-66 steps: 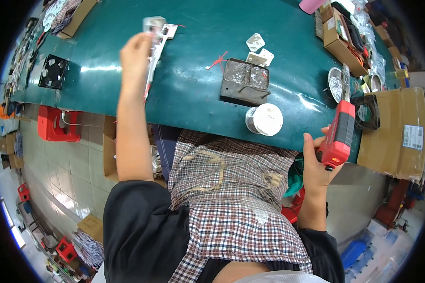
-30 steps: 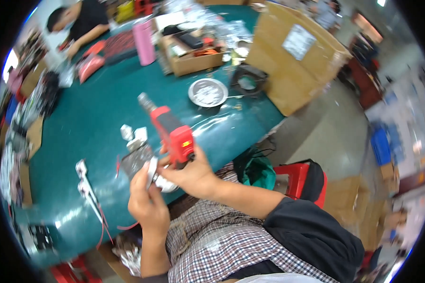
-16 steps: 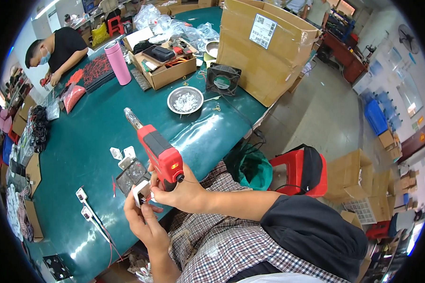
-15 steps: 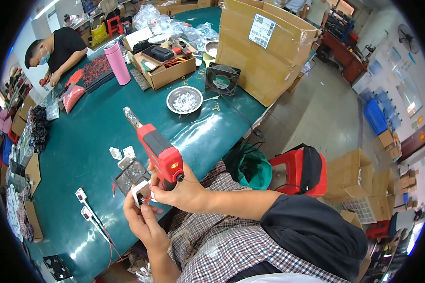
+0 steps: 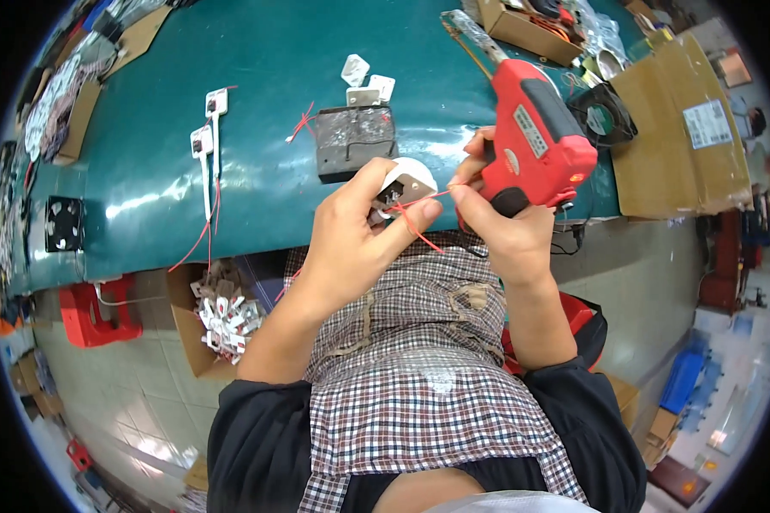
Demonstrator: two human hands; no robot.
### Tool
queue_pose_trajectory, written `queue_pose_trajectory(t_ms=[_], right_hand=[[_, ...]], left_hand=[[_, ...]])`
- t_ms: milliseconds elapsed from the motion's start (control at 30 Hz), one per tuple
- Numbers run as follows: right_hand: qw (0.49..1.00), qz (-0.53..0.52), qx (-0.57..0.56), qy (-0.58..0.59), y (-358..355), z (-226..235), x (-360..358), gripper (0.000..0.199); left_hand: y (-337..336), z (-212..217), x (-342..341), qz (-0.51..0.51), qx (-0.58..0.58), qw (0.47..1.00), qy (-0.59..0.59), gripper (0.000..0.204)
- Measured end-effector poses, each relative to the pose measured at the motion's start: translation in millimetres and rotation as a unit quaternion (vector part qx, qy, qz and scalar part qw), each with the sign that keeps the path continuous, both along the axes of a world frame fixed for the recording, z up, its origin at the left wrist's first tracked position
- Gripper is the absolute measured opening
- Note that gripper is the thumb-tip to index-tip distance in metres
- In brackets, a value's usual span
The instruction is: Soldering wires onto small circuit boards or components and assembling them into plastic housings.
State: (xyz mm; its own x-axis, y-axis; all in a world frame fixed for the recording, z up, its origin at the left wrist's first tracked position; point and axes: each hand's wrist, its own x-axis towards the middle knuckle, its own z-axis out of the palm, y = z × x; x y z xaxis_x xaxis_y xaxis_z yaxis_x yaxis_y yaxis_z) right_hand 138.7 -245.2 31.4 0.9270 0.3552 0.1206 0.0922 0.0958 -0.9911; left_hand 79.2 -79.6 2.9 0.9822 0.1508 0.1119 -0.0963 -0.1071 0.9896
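My left hand is closed around a small white part with a rounded end, a metal face and a dark opening. Thin red wires come out of it and hang by my left thumb. My right hand grips a red and black pistol-shaped tool with a long, stained metal nose pointing up and away. Its thumb and a finger also pinch the end of a red wire running to the white part. A dark, splattered metal block lies just beyond my left hand, with loose white pieces behind it.
Two white parts with red wires lie left on the green table. A black fan and a large cardboard box stand right. Below the edge are a box of white parts and a red stool.
The view has swung down and left. My right hand, still holding the tool, has moved from against the white part to its right, drawing a red wire out sideways.
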Motion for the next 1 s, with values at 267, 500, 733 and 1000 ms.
queue_pose_trajectory(t_ms=[267, 500, 733, 1000], right_hand=[[0.998, 0.042, -0.032, -0.017, 12, -10, -9, 0.044], [0.997, 0.045, -0.056, -0.034, 6, -37, -6, 0.049], [0.987, -0.022, -0.151, -0.051, -15, -29, -14, 0.033], [0.975, 0.008, -0.216, -0.043, -79, -3, -45, 0.047]], left_hand=[[8, -7, -11, 0.058, -0.127, 0.99, 0.027, 0.027], [7, -17, -16, 0.137, 0.021, 0.989, -0.059, 0.026], [2, -39, 1, 0.225, 0.122, 0.965, -0.063, 0.022], [-4, -47, 6, 0.222, 0.156, 0.959, -0.079, 0.023]])
